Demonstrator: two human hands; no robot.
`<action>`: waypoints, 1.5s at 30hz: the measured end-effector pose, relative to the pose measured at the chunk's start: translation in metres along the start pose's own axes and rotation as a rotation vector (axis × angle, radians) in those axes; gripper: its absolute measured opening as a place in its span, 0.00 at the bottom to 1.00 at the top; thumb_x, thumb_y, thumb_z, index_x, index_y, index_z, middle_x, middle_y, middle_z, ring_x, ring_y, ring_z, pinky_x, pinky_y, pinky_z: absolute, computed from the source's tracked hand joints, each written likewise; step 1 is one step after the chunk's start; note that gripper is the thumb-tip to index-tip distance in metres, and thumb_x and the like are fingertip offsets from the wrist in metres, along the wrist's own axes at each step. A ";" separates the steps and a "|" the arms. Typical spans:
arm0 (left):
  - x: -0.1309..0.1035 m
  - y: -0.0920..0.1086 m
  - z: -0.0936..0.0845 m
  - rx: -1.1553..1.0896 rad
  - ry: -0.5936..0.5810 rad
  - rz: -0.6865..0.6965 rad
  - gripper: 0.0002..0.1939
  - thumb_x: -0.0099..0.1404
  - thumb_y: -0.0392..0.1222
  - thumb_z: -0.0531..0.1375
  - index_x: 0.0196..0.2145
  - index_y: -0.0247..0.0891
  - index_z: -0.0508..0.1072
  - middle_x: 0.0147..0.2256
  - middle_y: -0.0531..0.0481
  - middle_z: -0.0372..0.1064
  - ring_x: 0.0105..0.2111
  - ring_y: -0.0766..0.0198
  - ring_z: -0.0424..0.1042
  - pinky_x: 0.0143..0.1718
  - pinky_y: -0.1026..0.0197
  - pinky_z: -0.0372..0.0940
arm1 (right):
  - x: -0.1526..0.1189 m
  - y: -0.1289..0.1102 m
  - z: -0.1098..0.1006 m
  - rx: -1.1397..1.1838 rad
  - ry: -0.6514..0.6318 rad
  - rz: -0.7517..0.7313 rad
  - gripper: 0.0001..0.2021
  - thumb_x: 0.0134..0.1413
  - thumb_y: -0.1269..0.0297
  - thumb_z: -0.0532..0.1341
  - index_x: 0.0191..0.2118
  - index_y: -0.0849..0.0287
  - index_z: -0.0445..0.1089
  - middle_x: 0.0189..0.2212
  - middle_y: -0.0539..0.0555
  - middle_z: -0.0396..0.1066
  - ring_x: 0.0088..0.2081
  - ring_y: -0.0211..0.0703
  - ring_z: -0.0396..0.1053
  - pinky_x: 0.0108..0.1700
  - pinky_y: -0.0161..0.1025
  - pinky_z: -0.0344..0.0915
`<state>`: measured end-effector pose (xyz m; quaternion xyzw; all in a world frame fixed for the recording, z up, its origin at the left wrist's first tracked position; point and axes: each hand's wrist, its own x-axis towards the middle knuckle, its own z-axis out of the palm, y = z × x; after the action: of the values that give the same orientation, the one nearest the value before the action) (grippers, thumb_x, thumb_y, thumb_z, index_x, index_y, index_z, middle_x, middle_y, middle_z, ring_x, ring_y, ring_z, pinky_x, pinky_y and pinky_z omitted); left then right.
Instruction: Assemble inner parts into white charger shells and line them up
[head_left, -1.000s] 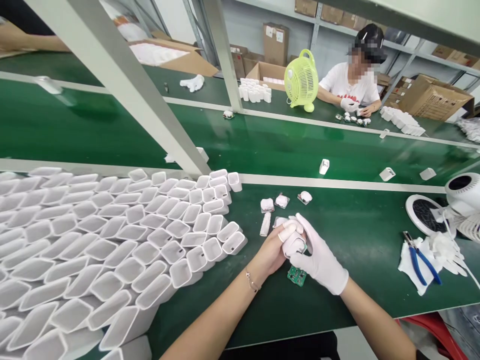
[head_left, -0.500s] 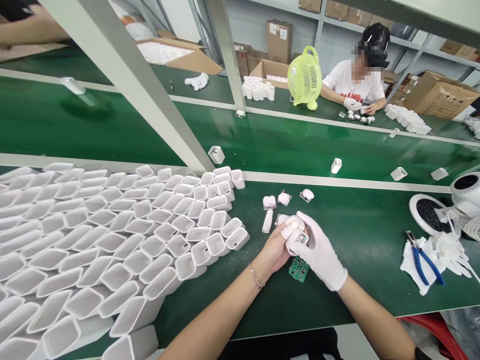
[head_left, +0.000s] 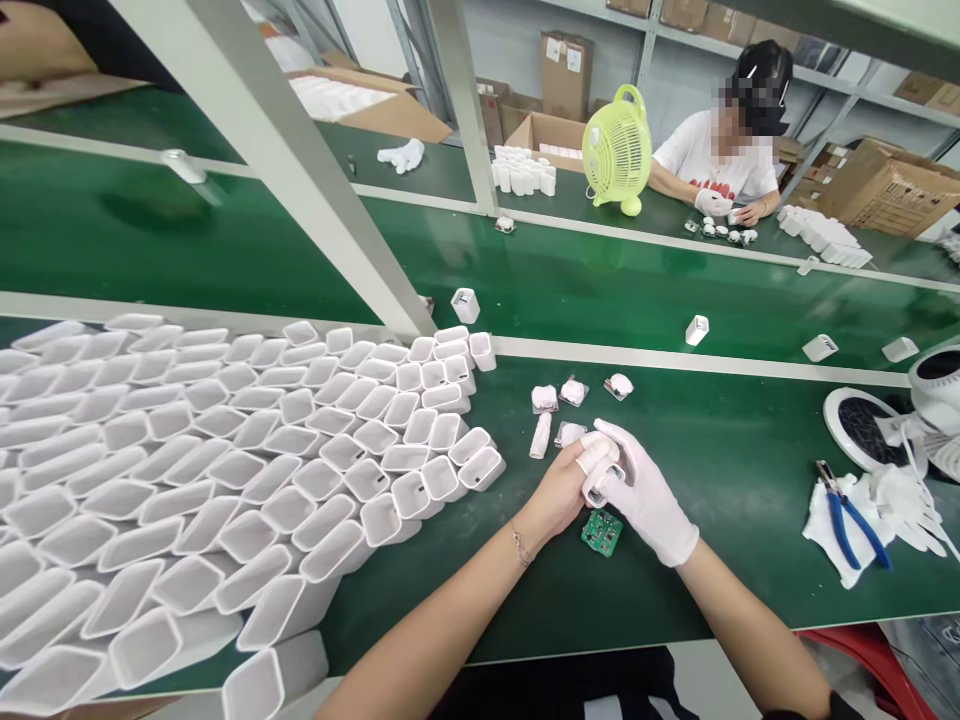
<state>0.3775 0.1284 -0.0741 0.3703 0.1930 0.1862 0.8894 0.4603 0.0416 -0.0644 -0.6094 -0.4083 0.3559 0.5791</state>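
Note:
My left hand [head_left: 562, 490], bare but for white covers on some fingertips, is closed around a small white plastic housing [head_left: 598, 490]. My right hand [head_left: 651, 500], in a white glove, grips the same housing from the other side, its thumb at the open end. Something inside that opening cannot be made out clearly. Just below the hands lies a green circuit board [head_left: 601, 533]. Beyond them are several small boards with white padded lumps [head_left: 545, 399] and a rolled white piece [head_left: 540, 437].
Rows of open white housings [head_left: 300, 440] cover the left side. A green conveyor belt [head_left: 570, 300] carries scattered housings. Blue-handled pliers [head_left: 844, 520] rest on white cloth at right, near a white fan [head_left: 934, 400]. A metal post [head_left: 300, 170] rises at left; a co-worker [head_left: 720, 160] sits opposite.
Housings on the conveyor belt have travelled to the right. The whole view has shifted slightly. Both hands keep hold of the housing, with its opening turned a little.

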 end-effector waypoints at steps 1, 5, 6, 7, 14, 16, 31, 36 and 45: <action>0.000 -0.001 0.000 0.013 0.005 0.004 0.22 0.49 0.53 0.68 0.27 0.29 0.69 0.23 0.52 0.63 0.22 0.72 0.60 0.23 0.68 0.54 | -0.001 -0.001 0.000 -0.025 -0.005 -0.016 0.29 0.52 0.59 0.60 0.58 0.61 0.55 0.57 0.60 0.60 0.58 0.45 0.60 0.59 0.42 0.58; -0.001 -0.005 0.002 0.036 0.018 -0.009 0.21 0.48 0.50 0.69 0.26 0.28 0.68 0.21 0.52 0.63 0.20 0.72 0.59 0.21 0.69 0.53 | -0.003 -0.002 0.001 -0.081 0.023 -0.054 0.24 0.53 0.62 0.59 0.56 0.60 0.58 0.54 0.59 0.63 0.55 0.44 0.63 0.57 0.40 0.61; 0.000 -0.005 0.002 0.027 0.022 -0.015 0.21 0.47 0.50 0.69 0.26 0.29 0.68 0.20 0.52 0.62 0.20 0.73 0.58 0.20 0.69 0.52 | -0.003 -0.002 0.002 -0.092 0.057 -0.055 0.23 0.53 0.62 0.59 0.55 0.60 0.59 0.53 0.59 0.64 0.54 0.44 0.64 0.56 0.40 0.62; 0.000 -0.005 0.003 0.012 0.026 -0.022 0.22 0.47 0.51 0.69 0.26 0.29 0.68 0.20 0.52 0.62 0.19 0.73 0.58 0.19 0.70 0.51 | -0.002 -0.002 0.002 -0.096 0.089 -0.052 0.22 0.53 0.62 0.59 0.54 0.60 0.60 0.52 0.59 0.65 0.53 0.44 0.65 0.56 0.40 0.62; 0.001 0.008 -0.001 -0.152 -0.045 -0.153 0.19 0.49 0.48 0.67 0.29 0.30 0.66 0.24 0.50 0.63 0.16 0.75 0.55 0.12 0.72 0.43 | 0.008 -0.005 -0.014 0.211 -0.208 0.175 0.31 0.51 0.60 0.64 0.60 0.52 0.55 0.61 0.54 0.55 0.61 0.45 0.55 0.62 0.45 0.55; 0.000 0.015 -0.004 -0.214 -0.073 -0.185 0.16 0.49 0.45 0.65 0.29 0.31 0.66 0.25 0.50 0.62 0.17 0.75 0.56 0.11 0.74 0.40 | 0.008 -0.006 -0.019 0.281 -0.200 0.175 0.28 0.55 0.55 0.60 0.60 0.49 0.55 0.62 0.53 0.52 0.61 0.47 0.55 0.60 0.47 0.58; -0.010 0.000 0.008 -0.068 -0.225 0.170 0.27 0.56 0.58 0.63 0.49 0.43 0.70 0.50 0.47 0.61 0.48 0.59 0.61 0.47 0.59 0.61 | 0.005 -0.005 -0.005 0.058 0.373 0.031 0.19 0.52 0.56 0.59 0.49 0.58 0.67 0.48 0.57 0.66 0.50 0.44 0.64 0.48 0.41 0.65; -0.009 0.001 -0.002 -0.047 -0.173 0.246 0.26 0.57 0.56 0.62 0.53 0.48 0.68 0.56 0.47 0.54 0.50 0.56 0.58 0.46 0.56 0.61 | 0.009 -0.008 -0.023 0.667 0.346 0.112 0.12 0.52 0.55 0.60 0.36 0.58 0.68 0.30 0.51 0.65 0.24 0.31 0.57 0.22 0.29 0.53; -0.010 0.005 -0.001 0.047 -0.125 0.237 0.30 0.57 0.58 0.61 0.53 0.41 0.66 0.54 0.41 0.58 0.48 0.55 0.60 0.41 0.59 0.61 | 0.012 -0.015 -0.026 0.969 0.198 0.231 0.11 0.53 0.58 0.60 0.31 0.59 0.61 0.26 0.46 0.59 0.18 0.28 0.44 0.18 0.29 0.45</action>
<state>0.3673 0.1279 -0.0692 0.4221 0.0963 0.2622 0.8625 0.4878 0.0415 -0.0467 -0.3429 -0.0693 0.5067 0.7879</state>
